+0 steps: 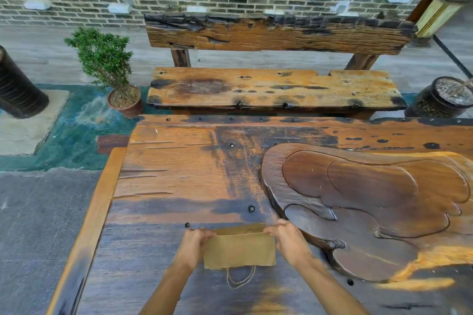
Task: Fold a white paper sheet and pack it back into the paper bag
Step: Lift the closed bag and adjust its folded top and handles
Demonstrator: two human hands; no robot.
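A brown paper bag (239,250) lies flat near the front of the wooden table (179,174), its twine handles (240,279) pointing toward me. My left hand (195,244) grips the bag's far left corner. My right hand (288,239) grips its far right corner. The far end of the bag is lifted slightly off the table between both hands. No white paper sheet is visible.
A carved dark wooden tray (371,212) fills the table's right side, touching my right hand's outer edge. Beyond the table stands a wooden bench (273,87), a potted shrub (110,71) at its left, a dark jar (442,98) at its right.
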